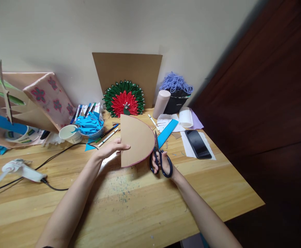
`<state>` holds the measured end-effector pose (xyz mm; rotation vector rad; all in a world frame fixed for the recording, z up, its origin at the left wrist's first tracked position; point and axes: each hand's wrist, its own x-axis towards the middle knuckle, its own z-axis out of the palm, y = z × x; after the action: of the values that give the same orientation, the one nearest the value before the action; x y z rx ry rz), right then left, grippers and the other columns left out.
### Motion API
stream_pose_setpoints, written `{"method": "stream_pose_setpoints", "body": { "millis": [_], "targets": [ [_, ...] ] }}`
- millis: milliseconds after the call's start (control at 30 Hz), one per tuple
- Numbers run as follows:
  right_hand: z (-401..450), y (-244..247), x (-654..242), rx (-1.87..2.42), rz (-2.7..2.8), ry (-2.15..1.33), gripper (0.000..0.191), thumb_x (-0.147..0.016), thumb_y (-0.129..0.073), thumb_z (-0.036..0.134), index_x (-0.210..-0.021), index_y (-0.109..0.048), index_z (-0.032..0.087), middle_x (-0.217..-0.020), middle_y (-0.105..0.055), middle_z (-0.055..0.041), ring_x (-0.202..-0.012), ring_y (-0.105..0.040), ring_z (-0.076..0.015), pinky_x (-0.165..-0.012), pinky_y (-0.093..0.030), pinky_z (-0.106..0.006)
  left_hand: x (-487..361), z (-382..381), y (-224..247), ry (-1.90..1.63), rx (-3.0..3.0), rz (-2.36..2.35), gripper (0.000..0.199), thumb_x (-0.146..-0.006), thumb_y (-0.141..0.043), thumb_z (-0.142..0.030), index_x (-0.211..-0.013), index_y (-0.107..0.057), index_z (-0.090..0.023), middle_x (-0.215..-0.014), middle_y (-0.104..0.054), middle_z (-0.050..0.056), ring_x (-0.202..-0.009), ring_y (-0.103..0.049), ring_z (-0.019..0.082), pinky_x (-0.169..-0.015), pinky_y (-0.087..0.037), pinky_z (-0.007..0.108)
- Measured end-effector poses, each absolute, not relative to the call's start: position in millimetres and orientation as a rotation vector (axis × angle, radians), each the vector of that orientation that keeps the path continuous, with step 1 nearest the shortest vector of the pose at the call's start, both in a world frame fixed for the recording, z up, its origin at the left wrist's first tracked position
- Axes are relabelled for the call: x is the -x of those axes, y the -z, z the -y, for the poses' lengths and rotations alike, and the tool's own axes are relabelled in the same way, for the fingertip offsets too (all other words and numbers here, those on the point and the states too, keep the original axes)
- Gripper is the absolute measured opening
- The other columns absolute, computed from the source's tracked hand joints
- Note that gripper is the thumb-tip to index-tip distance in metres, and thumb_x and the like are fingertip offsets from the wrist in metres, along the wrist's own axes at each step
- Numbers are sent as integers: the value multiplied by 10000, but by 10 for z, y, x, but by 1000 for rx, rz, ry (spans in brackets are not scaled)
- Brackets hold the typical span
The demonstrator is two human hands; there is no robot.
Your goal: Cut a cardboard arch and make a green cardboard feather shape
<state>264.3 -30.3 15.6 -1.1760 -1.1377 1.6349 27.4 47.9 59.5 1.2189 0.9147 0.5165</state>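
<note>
My left hand (114, 147) grips a half-round piece of brown cardboard (136, 141) by its straight edge, thumb on the near face. A dark reddish line runs along the curved edge. My right hand (163, 162) holds black-handled scissors (166, 167), with fingers through the handle loops. The blades point up and lie against the curved right edge of the cardboard; I cannot tell whether they are cutting into it. Behind the cardboard stands a fan-shaped ornament (126, 100) with green outer and red inner petals.
A hot glue gun (23, 170) with a black cord lies at left. Near the back are a paper cup (70, 133), a tub of blue strips (89, 124) and markers (108, 137). To the right are a blue strip (167, 133), a phone (198, 144) and purple yarn (175, 83).
</note>
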Motion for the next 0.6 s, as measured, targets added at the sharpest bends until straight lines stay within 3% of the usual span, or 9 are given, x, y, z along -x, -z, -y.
{"method": "stream_pose_setpoints", "body": {
  "millis": [433, 533, 600],
  "targets": [
    [305, -110, -2636, 1274, 1175, -1516, 653, -571, -386, 856, -577, -396, 203, -314, -357, 78, -234, -327, -69, -267, -213, -184, -209, -509, -590, -548, -1139, -914, 296, -592, -714, -284, -803, -588, -118, -644, -581, 3, -519, -489, 87, -435, -292, 182],
    [278, -114, -2641, 1299, 1145, -1487, 630, -554, -455, 835, -595, -402, 209, -320, -361, 79, -247, -327, -75, -274, -246, -195, -201, -517, -595, -577, -1149, -905, 283, -602, -714, -297, -785, -604, -112, -606, -583, 6, -527, -509, 101, -447, -317, 189],
    [235, -141, -2662, 1288, 1126, -1463, 674, -526, -378, 882, -626, -399, 216, -344, -366, 79, -275, -370, -89, -312, -328, -212, -232, -516, -598, -632, -1176, -911, 278, -614, -712, -324, -759, -616, -108, -597, -591, 14, -519, -507, 103, -449, -326, 195]
  ]
}}
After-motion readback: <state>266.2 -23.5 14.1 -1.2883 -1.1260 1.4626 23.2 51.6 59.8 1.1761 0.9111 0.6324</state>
